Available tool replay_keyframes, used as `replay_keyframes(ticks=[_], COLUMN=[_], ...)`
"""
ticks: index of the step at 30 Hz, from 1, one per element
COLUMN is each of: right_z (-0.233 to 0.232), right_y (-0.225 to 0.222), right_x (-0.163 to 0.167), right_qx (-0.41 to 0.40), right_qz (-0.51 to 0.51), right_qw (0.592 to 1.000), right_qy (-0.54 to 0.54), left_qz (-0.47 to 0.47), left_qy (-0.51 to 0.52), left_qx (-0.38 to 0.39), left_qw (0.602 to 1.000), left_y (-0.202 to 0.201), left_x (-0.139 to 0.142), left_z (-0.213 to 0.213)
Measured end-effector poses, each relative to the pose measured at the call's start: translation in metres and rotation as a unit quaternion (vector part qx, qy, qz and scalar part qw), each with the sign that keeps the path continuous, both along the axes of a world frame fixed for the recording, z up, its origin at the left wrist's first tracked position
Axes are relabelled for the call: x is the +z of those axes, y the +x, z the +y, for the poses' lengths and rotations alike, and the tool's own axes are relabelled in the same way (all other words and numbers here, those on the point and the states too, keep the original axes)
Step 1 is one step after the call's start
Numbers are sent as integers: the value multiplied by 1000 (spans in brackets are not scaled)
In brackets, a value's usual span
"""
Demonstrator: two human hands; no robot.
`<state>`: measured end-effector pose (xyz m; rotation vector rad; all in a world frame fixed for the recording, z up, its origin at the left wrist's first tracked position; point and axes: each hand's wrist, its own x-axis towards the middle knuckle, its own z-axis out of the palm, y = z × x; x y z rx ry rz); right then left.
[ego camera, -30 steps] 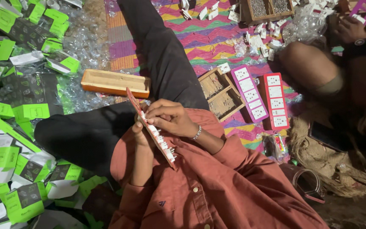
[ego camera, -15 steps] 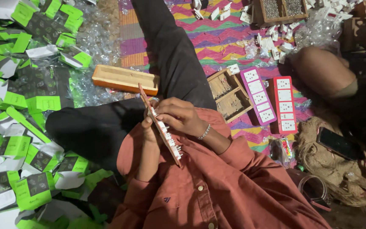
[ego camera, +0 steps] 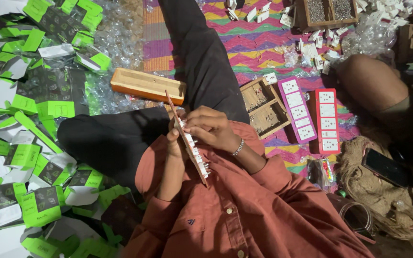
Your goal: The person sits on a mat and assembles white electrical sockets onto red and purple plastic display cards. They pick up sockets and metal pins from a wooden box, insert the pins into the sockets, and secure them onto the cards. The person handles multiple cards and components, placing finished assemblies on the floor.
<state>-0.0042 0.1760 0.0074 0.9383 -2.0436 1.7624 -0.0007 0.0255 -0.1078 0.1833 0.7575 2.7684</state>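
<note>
I hold a long narrow switch panel point(ego camera: 193, 149) edge-on over my lap, its orange-red backing toward the left and a row of white switches along the other face. My left hand point(ego camera: 174, 139) grips the panel from the left side near its middle. My right hand point(ego camera: 210, 126), with a bracelet on the wrist, is curled over the switch side with fingertips pressed on the white parts. My black-trousered legs lie beneath, and my rust-red shirt sleeves fill the lower frame.
An orange wooden tray point(ego camera: 146, 86) and a wooden compartment box point(ego camera: 264, 107) lie by my leg. A purple switch panel point(ego camera: 297, 110) and a red one point(ego camera: 327, 119) rest on the striped mat. Green-and-black cartons point(ego camera: 29, 143) pile at the left. Another person's knee point(ego camera: 374, 83) and a phone point(ego camera: 385, 167) are at the right.
Both hands stay on the panel with small finger movements. The view has drifted, so the scene sits slightly further right. The other person's hand at upper right has left the view.
</note>
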Motion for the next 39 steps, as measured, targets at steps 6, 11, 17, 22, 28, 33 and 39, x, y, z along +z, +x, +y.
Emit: replay_keyframes(ticks=[6, 11, 17, 22, 28, 33, 39], right_z=[-1, -1, -1, -1, -5, -12, -12], right_y=[2, 2, 2, 2, 4, 5, 2], right_x=[-9, -9, -8, -10, -14, -17, -18], right_qx=[-2, -13, -2, -8, -51, -88, -70], right_qz=[-23, -26, -40, -42, -50, -53, -50], right_qw=[1000, 1000, 999, 999, 997, 994, 995], right_qy=[-9, -6, -20, -17, -21, -33, -49], left_qz=[-3, -7, -9, 0, 5, 16, 27], left_qy=[10, 17, 24, 22, 41, -25, -48], left_qx=[-9, -19, -23, -11, -11, 21, 18], left_qw=[1000, 1000, 999, 1000, 999, 999, 998], left_y=[2, 3, 4, 1, -3, -3, -3], left_x=[0, -1, -3, -2, -5, -3, 14], left_z=[-1, 1, 1, -1, -1, 0, 1])
